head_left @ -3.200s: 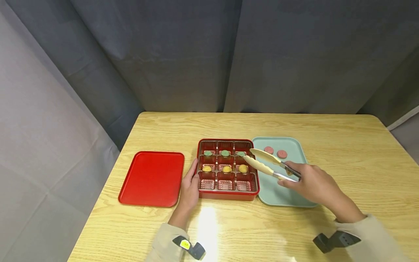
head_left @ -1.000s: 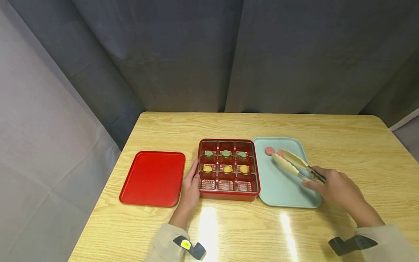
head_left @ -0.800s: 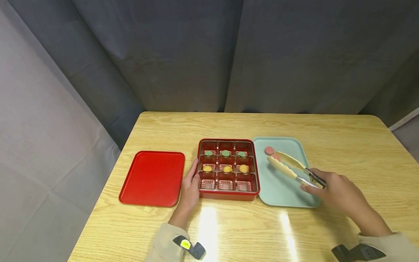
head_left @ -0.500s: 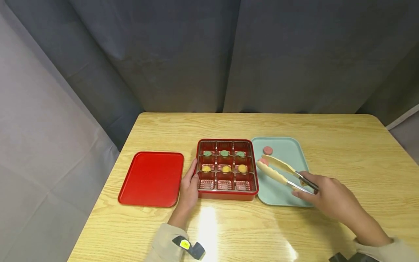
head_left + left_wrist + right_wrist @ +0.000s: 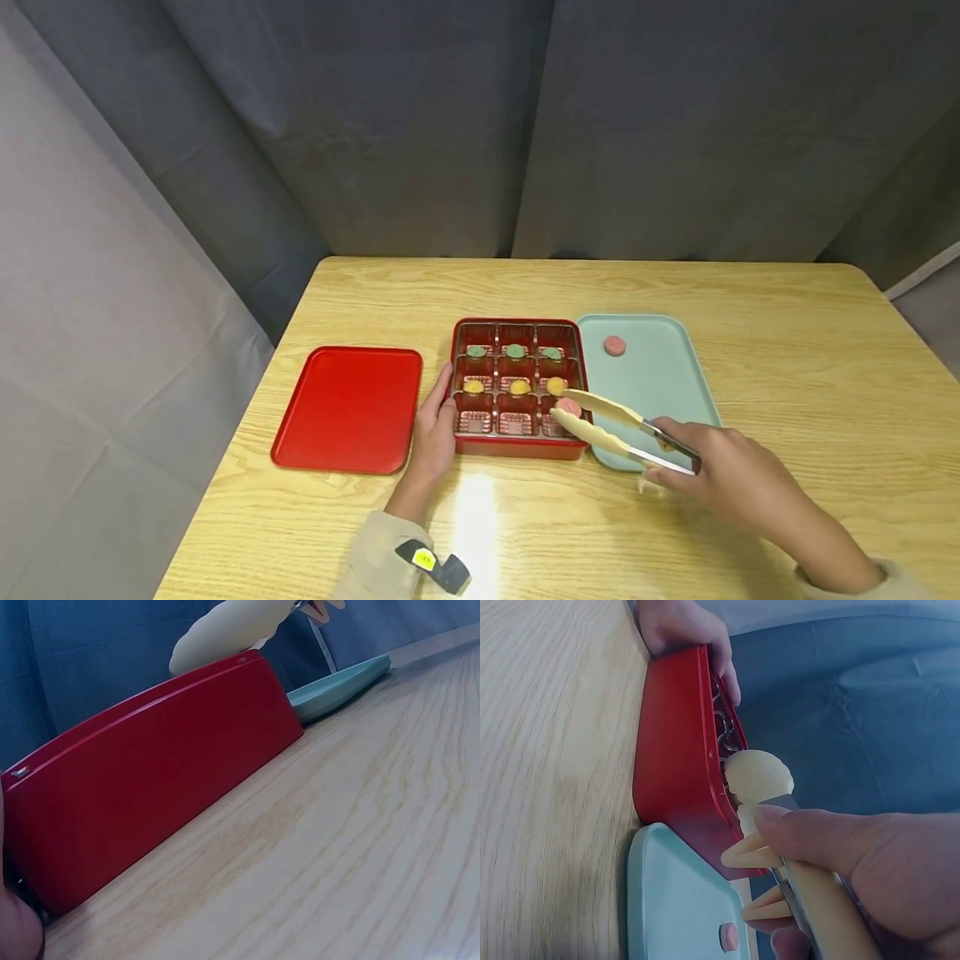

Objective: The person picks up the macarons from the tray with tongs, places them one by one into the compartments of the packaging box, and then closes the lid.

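My right hand (image 5: 738, 467) grips tongs (image 5: 637, 456) with a metal handle and cream tips. Between those tips a pink round cookie (image 5: 567, 407) is pinched over the front right compartment of a red box (image 5: 517, 449). The box has a divided insert: green pieces (image 5: 515, 351) in the back row, yellow pieces (image 5: 520, 387) in the middle row. The other two front compartments hold nothing. My left hand (image 5: 433, 437) rests with straight fingers along the box's left wall. In the left wrist view a cream tong tip (image 5: 229, 634) shows above the box rim.
A pale green tray (image 5: 652, 358) stands close against the box's right side, with one pink cookie (image 5: 615, 345) on it. To the left lies a flat red lid or tray (image 5: 348, 408). Dark grey curtains (image 5: 420, 125) hang behind the wooden table (image 5: 787, 333).
The tongs went to the tray, took hold of one pink cookie and carried it left and nearer, over the box's front right compartment. The left hand and box stay put.
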Tool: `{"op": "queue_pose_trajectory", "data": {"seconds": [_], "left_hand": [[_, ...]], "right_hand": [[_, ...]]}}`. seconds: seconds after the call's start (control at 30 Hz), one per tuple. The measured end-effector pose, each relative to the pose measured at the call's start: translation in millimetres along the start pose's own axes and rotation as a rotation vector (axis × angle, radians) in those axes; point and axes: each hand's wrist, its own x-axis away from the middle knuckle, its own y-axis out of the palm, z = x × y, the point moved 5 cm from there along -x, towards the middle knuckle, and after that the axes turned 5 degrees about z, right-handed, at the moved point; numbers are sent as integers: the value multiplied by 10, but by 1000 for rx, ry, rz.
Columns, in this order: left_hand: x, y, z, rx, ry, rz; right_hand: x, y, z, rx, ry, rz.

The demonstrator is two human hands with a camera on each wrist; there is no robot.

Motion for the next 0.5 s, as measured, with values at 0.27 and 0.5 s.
{"op": "queue_pose_trajectory", "data": {"seconds": [0.27, 0.5], "left_hand": [[-1, 7, 1, 12, -17, -2], [6, 4, 1, 12, -12, 1]], "right_hand": [[0, 25, -13, -26, 8, -7], [-14, 27, -4, -34, 6, 4]]}}
